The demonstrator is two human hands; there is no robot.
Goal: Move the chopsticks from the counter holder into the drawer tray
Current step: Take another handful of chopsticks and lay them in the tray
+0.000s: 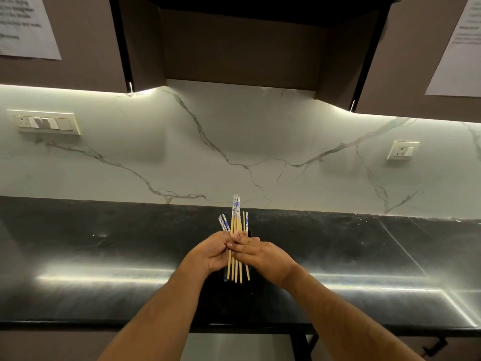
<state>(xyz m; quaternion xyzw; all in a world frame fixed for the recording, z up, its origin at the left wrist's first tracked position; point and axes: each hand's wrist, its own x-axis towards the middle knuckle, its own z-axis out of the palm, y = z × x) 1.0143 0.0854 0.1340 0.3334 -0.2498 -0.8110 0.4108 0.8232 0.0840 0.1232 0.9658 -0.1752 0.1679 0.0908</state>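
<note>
while both arms reach forward over the black counter (104, 256), the head view shows the left hand (210, 252) and the right hand (263, 257) meeting at the middle of the frame, both clasped around one bundle of chopsticks (236, 243). the left hand's fingers curl around the bundle from the left; the right hand's fingers (240, 243) press on it from the right, touching the left hand. the sticks stand roughly upright, fanned a little, with blue-and-white patterned ends above the hands and plain wooden tips hanging below them. directly under and behind the tips sits a dark holder (234, 287) on the counter, hard to make out against the black surface; whether the tips touch it cannot be told. behind rises a white marble backsplash (234, 142) with a switch panel (45, 123) at left and a socket (402, 150) at right.
</note>
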